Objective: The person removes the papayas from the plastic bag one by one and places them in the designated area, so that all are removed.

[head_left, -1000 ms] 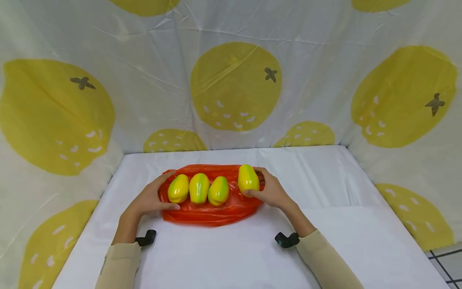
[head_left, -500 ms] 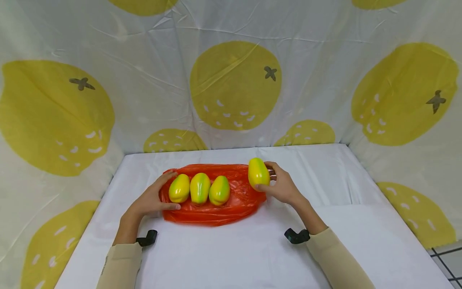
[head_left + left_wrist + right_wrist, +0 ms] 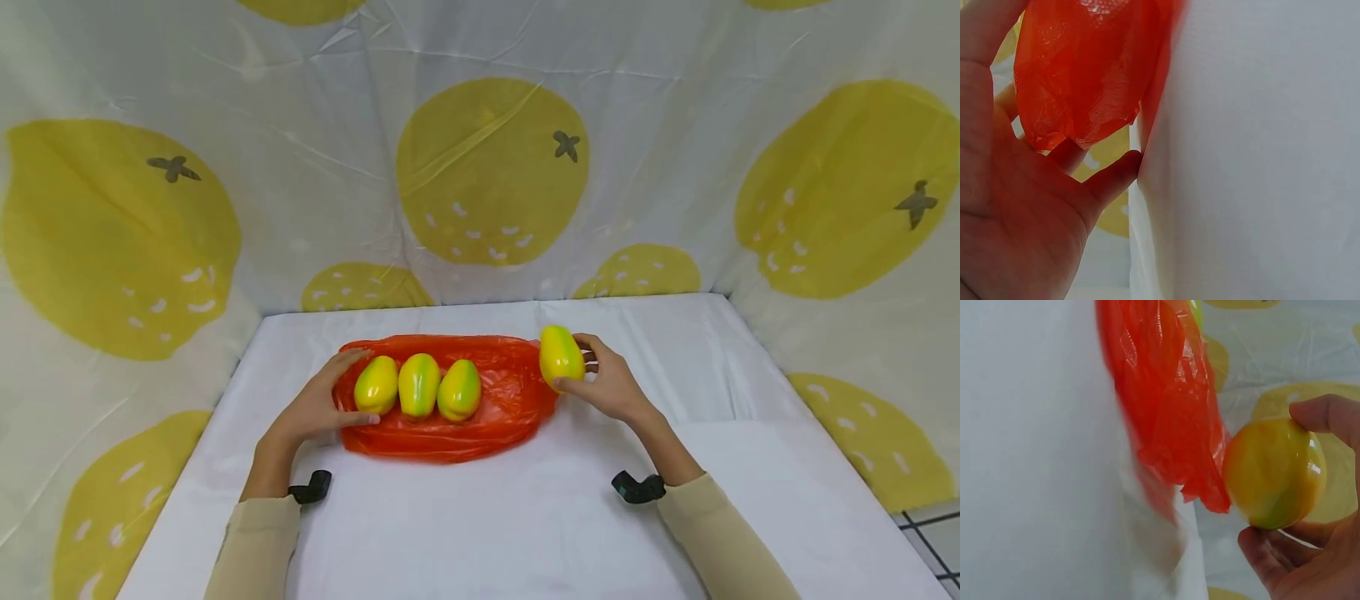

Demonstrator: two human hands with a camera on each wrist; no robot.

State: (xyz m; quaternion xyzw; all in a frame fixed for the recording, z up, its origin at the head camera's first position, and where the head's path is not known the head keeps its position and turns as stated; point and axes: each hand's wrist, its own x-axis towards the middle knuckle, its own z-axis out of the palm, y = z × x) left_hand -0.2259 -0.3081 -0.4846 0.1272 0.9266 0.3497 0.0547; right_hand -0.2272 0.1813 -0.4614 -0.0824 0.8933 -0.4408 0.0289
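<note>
My right hand [image 3: 609, 386] pinches a glossy yellow-green fruit [image 3: 561, 358], oval like a papaya, at the right end of the red plastic bag [image 3: 506, 396]. The right wrist view has this fruit [image 3: 1275, 472] between thumb and fingertips, beside the bag's crumpled end [image 3: 1166, 419]. Three similar fruits, the middle one [image 3: 418, 386] among them, stand in a row on the bag's left half. Around the bag's left end my left hand [image 3: 318, 400] spreads thumb and fingers, next to the leftmost fruit [image 3: 377, 386]. In the left wrist view, the left hand's [image 3: 1029, 206] fingers lie loosely about the bag [image 3: 1085, 69].
A white cloth [image 3: 480, 517] covers the table. Behind and at both sides hangs a pale curtain [image 3: 300, 167] printed with large yellow fruits. Black wrist mounts [image 3: 311, 487] sit on both arms. Floor tiles [image 3: 933, 542] show at the lower right.
My right hand has carried its fruit rightward, away from the other three, to the bag's right edge. The left hand and the three fruits have stayed in place.
</note>
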